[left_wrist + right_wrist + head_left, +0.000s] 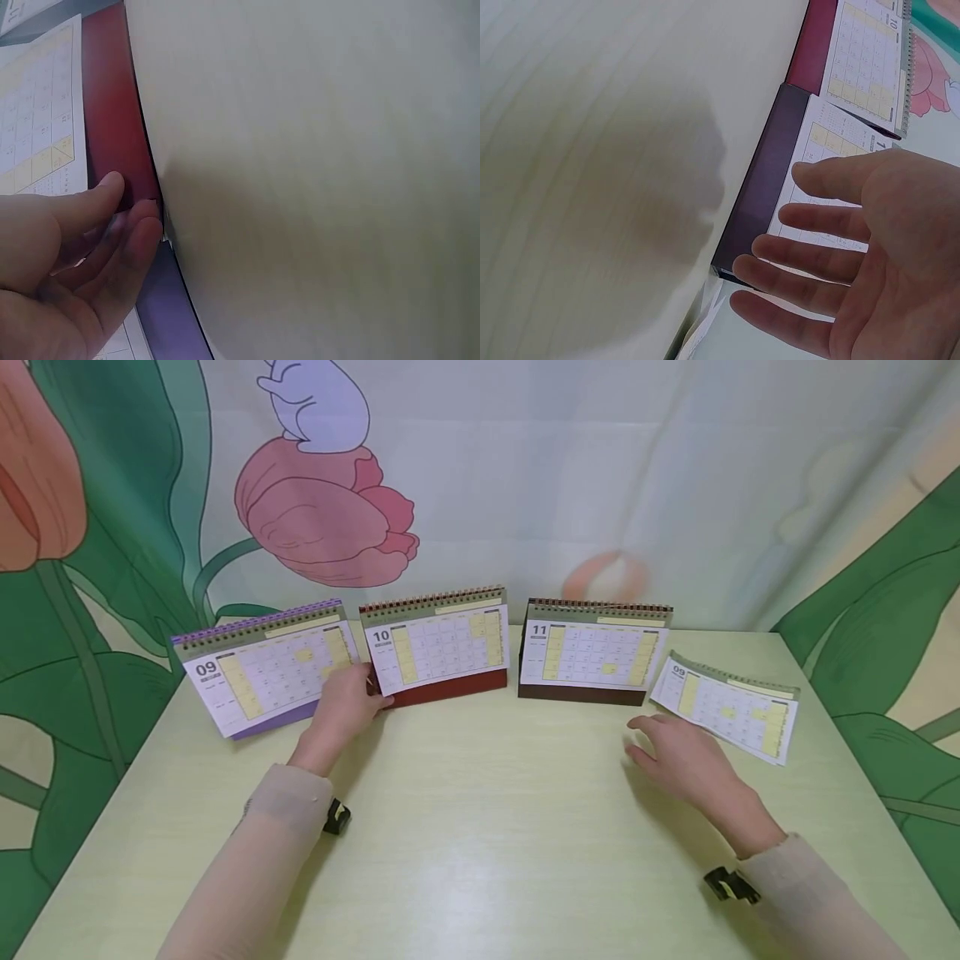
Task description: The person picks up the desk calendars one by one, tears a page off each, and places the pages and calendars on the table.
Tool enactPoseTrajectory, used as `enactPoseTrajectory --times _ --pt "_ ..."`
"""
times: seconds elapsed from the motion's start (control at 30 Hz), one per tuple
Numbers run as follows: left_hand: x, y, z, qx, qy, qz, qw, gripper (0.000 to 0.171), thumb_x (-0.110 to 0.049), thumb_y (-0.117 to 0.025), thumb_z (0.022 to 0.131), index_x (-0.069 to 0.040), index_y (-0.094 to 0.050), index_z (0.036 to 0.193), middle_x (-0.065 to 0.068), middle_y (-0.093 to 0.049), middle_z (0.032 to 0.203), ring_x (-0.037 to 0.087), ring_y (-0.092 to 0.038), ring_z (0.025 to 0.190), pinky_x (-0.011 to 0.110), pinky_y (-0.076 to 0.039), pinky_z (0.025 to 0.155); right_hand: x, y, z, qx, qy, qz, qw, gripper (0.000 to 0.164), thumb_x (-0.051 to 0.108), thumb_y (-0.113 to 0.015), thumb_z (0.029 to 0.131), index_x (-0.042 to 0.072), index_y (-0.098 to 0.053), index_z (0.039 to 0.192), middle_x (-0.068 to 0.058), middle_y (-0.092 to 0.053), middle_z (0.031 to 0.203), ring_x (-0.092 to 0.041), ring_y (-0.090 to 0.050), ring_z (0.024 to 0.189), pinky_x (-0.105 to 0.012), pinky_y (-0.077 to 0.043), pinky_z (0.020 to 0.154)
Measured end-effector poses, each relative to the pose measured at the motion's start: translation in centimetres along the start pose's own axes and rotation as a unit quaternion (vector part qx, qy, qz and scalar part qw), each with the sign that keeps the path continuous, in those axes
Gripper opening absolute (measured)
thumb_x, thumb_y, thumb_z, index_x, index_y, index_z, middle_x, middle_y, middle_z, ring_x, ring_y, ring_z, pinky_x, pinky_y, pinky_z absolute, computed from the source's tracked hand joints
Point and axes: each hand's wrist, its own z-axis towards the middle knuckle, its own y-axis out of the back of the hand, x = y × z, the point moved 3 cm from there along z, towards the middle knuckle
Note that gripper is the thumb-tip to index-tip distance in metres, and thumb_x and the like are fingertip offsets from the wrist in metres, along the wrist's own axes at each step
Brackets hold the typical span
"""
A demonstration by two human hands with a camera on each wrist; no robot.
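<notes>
My left hand [347,706] is at the lower left corner of the red-based desk calendar [450,689], open to month 10. In the left wrist view the thumb lies on the red base [112,97] and the fingers curl at its end, pinching the corner. Just left of it stands the purple desk calendar [277,677] on month 09. My right hand [686,760] hovers with spread, relaxed fingers over the table, holding nothing. Nearest to it are the dark brown desk calendar [592,647] on month 11 and a loose stack of 09 calendar sheets [731,710].
The three calendars stand in a row at the back of the pale wooden table [480,843]. A curtain [480,468] printed with tulips hangs right behind them. The loose sheets lie near the table's right edge.
</notes>
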Motion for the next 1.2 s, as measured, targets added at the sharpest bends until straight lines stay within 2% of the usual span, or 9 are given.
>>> enactPoseTrajectory --times 0.27,0.47,0.63,0.8,0.93,1.2 --pt "0.7 0.8 -0.5 -0.013 0.009 0.030 0.9994 0.015 -0.004 -0.076 0.088 0.002 -0.065 0.098 0.015 -0.064 0.091 0.031 -0.056 0.081 0.041 -0.047 0.073 0.0 -0.1 0.1 0.003 0.001 -0.003 1.000 0.035 0.023 -0.066 0.100 0.000 -0.067 0.126 -0.021 -0.069 0.122 -0.039 -0.065 0.113 -0.055 -0.053 0.090" --pt "1.5 1.5 -1.8 -0.013 0.018 0.005 0.9997 0.014 -0.005 -0.075 0.088 0.000 -0.068 0.099 0.014 -0.065 0.092 0.030 -0.057 0.083 0.042 -0.047 0.075 -0.1 0.0 0.1 0.005 -0.001 0.002 1.000 0.035 0.023 -0.066 0.100 0.000 -0.067 0.126 -0.021 -0.068 0.122 -0.040 -0.064 0.113 -0.055 -0.053 0.090" --pt "1.8 2.2 -3.4 0.003 0.037 -0.018 0.9991 0.019 -0.010 -0.076 0.091 0.000 -0.067 0.105 0.014 -0.065 0.097 0.031 -0.058 0.087 0.042 -0.047 0.077 -0.2 0.0 0.1 0.008 -0.002 0.006 1.000 0.035 0.024 -0.066 0.100 0.000 -0.067 0.126 -0.021 -0.068 0.122 -0.040 -0.064 0.114 -0.055 -0.053 0.091" --pt "2.1 2.9 -5.0 0.010 0.042 -0.037 0.9984 0.019 -0.017 -0.073 0.095 -0.003 -0.066 0.106 0.014 -0.066 0.099 0.031 -0.058 0.088 0.041 -0.046 0.077 -0.1 0.1 0.0 0.003 -0.001 0.013 1.000 0.035 0.024 -0.065 0.101 -0.001 -0.067 0.126 -0.021 -0.068 0.123 -0.041 -0.064 0.114 -0.056 -0.052 0.091" --pt "3.1 3.3 -6.0 0.020 0.047 -0.049 0.9975 0.021 -0.023 -0.069 0.100 -0.003 -0.065 0.107 0.015 -0.066 0.103 0.031 -0.056 0.091 0.041 -0.045 0.079 -0.1 0.2 -0.1 -0.002 0.000 0.018 1.000 0.035 0.023 -0.066 0.100 -0.001 -0.067 0.125 -0.022 -0.067 0.124 -0.042 -0.063 0.115 -0.057 -0.051 0.093" --pt "5.8 4.0 -7.8 0.046 0.066 -0.064 0.9947 0.027 -0.028 -0.065 0.102 -0.002 -0.065 0.111 0.016 -0.065 0.107 0.030 -0.056 0.091 0.038 -0.046 0.075 0.0 0.2 -0.2 -0.005 0.001 0.024 1.000 0.035 0.023 -0.067 0.100 -0.002 -0.068 0.125 -0.022 -0.067 0.125 -0.042 -0.061 0.118 -0.057 -0.050 0.096"
